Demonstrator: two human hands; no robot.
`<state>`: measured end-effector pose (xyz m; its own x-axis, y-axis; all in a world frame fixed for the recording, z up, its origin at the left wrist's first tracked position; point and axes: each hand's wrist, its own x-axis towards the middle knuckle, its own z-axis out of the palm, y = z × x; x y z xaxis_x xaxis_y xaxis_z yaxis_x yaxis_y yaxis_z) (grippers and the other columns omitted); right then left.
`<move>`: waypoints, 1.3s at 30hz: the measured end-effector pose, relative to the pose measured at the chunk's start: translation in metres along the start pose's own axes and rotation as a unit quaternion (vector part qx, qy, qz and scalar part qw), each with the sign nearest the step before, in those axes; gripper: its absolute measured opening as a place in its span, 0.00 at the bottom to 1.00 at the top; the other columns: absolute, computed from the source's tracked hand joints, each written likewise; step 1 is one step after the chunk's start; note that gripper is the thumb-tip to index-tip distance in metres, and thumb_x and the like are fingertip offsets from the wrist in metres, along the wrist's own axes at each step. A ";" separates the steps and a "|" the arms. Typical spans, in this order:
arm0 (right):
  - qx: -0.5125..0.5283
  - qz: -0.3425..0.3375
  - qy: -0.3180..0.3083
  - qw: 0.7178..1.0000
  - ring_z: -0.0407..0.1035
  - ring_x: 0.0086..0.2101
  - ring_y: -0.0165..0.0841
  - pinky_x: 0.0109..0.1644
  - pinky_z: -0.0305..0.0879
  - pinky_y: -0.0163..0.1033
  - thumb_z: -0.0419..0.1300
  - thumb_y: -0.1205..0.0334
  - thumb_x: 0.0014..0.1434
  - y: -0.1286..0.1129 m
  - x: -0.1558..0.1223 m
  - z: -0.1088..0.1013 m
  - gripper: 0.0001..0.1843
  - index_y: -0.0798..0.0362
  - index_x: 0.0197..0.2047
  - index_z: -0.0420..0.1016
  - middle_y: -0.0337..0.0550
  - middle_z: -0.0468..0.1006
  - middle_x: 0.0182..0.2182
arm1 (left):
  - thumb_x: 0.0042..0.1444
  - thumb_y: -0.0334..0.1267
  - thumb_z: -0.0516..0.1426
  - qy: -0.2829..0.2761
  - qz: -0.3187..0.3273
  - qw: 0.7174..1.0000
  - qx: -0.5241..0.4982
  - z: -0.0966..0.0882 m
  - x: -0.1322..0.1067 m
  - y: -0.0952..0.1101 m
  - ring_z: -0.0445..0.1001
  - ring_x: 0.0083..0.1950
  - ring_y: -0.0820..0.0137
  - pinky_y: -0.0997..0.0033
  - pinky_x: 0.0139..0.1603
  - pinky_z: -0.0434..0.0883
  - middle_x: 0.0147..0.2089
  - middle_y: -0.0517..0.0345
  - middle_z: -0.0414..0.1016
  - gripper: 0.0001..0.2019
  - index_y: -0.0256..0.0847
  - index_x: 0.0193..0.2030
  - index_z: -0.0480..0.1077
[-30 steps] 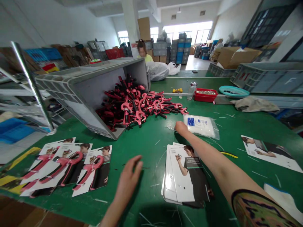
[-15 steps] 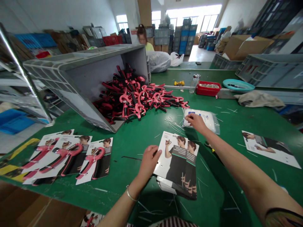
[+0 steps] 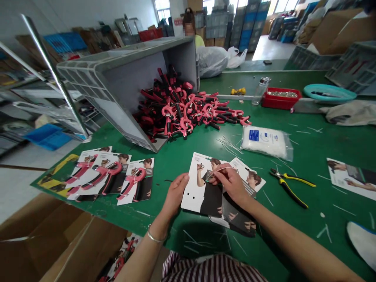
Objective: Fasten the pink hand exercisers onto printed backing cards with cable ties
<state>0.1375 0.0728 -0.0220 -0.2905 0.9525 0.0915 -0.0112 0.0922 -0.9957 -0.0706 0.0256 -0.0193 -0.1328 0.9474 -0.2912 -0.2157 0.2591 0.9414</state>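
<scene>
My left hand (image 3: 175, 192) grips the left edge of a printed backing card (image 3: 195, 192), thumb on its front, raised over the table. Over the card's upper right part, my right hand (image 3: 233, 184) has its fingers pinched on a thin white cable tie (image 3: 219, 169). More printed cards (image 3: 239, 223) lie fanned beneath both hands. Diagonal cutters with yellow-and-black handles (image 3: 290, 186) rest to the right. Behind the cards are a bag of white cable ties (image 3: 266, 141) and several loose ties (image 3: 230, 145).
A grey crate (image 3: 96, 92) on its side spills pink-and-black hand grips (image 3: 188, 111). Carded hand grips (image 3: 136, 182) lie at left, above an open cardboard box (image 3: 67, 243). A red tray (image 3: 280, 98), glass jar (image 3: 261, 91) and blue dish (image 3: 329, 93) stand behind. Across the table is a person (image 3: 190, 29).
My right hand has come back from the bag of cable ties to the card, a tie in its fingers. My left hand has taken the top card, lifting it leftward off the others.
</scene>
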 end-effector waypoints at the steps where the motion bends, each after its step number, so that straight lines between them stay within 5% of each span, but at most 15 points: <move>1: -0.005 -0.008 0.008 1.000 0.77 0.32 0.33 0.38 0.77 0.41 0.56 0.52 0.66 0.000 0.000 0.000 0.11 0.51 0.42 0.70 0.43 0.78 0.35 | 0.54 0.50 0.61 0.009 0.002 0.999 -0.047 0.003 -0.001 0.000 0.75 0.33 0.70 0.75 0.33 0.69 0.38 0.54 0.80 0.20 0.36 0.46 0.75; 6: -0.012 -0.037 0.020 0.999 0.76 0.32 0.32 0.37 0.75 0.39 0.55 0.53 0.67 0.000 -0.005 -0.001 0.10 0.51 0.44 0.68 0.43 0.78 0.37 | 0.42 0.45 0.68 -0.012 -0.076 0.980 -0.183 0.025 0.003 -0.014 0.73 0.25 0.71 0.74 0.27 0.67 0.30 0.57 0.78 0.23 0.35 0.44 0.74; 11: -0.049 -0.045 0.020 0.998 0.75 0.33 0.31 0.38 0.74 0.39 0.54 0.54 0.68 0.001 -0.009 -0.002 0.11 0.52 0.43 0.71 0.45 0.77 0.40 | 0.41 0.43 0.68 -0.037 -0.087 0.984 -0.151 0.030 0.003 -0.019 0.71 0.25 0.72 0.74 0.28 0.67 0.27 0.59 0.75 0.19 0.33 0.37 0.74; 18: -0.126 -0.094 -0.077 0.985 0.73 0.41 0.35 0.50 0.67 0.42 0.57 0.58 0.66 -0.007 -0.007 -0.006 0.07 0.49 0.42 0.75 0.42 0.77 0.39 | 0.45 0.37 0.64 -0.055 0.041 0.993 0.096 0.020 -0.004 -0.011 0.75 0.35 0.66 0.68 0.38 0.72 0.35 0.55 0.79 0.17 0.36 0.43 0.74; 22: -0.112 -0.071 -0.108 0.985 0.71 0.40 0.34 0.49 0.64 0.40 0.59 0.57 0.65 -0.007 -0.008 -0.014 0.07 0.50 0.41 0.74 0.40 0.77 0.38 | 0.52 0.34 0.60 -0.057 0.153 0.926 0.340 0.011 -0.011 0.001 0.74 0.53 0.56 0.57 0.56 0.69 0.51 0.46 0.78 0.20 0.39 0.53 0.74; 24: -0.118 -0.045 -0.114 0.985 0.70 0.39 0.34 0.47 0.64 0.39 0.59 0.56 0.64 -0.006 -0.011 -0.018 0.08 0.50 0.41 0.74 0.40 0.76 0.37 | 0.54 0.32 0.59 -0.094 0.169 0.904 0.382 0.004 -0.016 0.006 0.70 0.59 0.56 0.55 0.62 0.64 0.57 0.46 0.75 0.21 0.41 0.56 0.73; 28: -0.083 -0.010 -0.122 0.989 0.69 0.36 0.33 0.44 0.64 0.38 0.60 0.54 0.63 -0.005 -0.015 -0.023 0.09 0.50 0.41 0.73 0.39 0.76 0.35 | 0.55 0.31 0.57 -0.171 0.162 0.912 0.336 -0.002 -0.028 0.007 0.71 0.59 0.59 0.60 0.62 0.66 0.57 0.50 0.75 0.17 0.42 0.52 0.75; 34: 0.043 0.010 -0.098 0.994 0.72 0.36 0.32 0.45 0.66 0.39 0.61 0.54 0.63 -0.004 -0.016 -0.023 0.10 0.51 0.40 0.73 0.40 0.77 0.33 | 0.60 0.33 0.55 -0.068 0.227 0.931 0.277 0.020 -0.035 0.012 0.74 0.44 0.67 0.70 0.47 0.70 0.41 0.54 0.77 0.09 0.41 0.40 0.78; 39: 0.076 0.018 -0.087 0.993 0.73 0.36 0.32 0.45 0.66 0.39 0.62 0.54 0.62 -0.002 -0.015 -0.024 0.10 0.52 0.41 0.73 0.41 0.78 0.33 | 0.59 0.34 0.57 -0.068 0.218 0.949 0.218 0.034 -0.033 0.018 0.73 0.42 0.69 0.72 0.46 0.69 0.40 0.55 0.76 0.06 0.40 0.40 0.76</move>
<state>0.1648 0.0653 -0.0209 -0.4547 0.8884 0.0638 -0.1378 0.0007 -0.9905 -0.0368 0.0050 0.0127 0.0155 0.9903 0.1381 0.2555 -0.1375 0.9570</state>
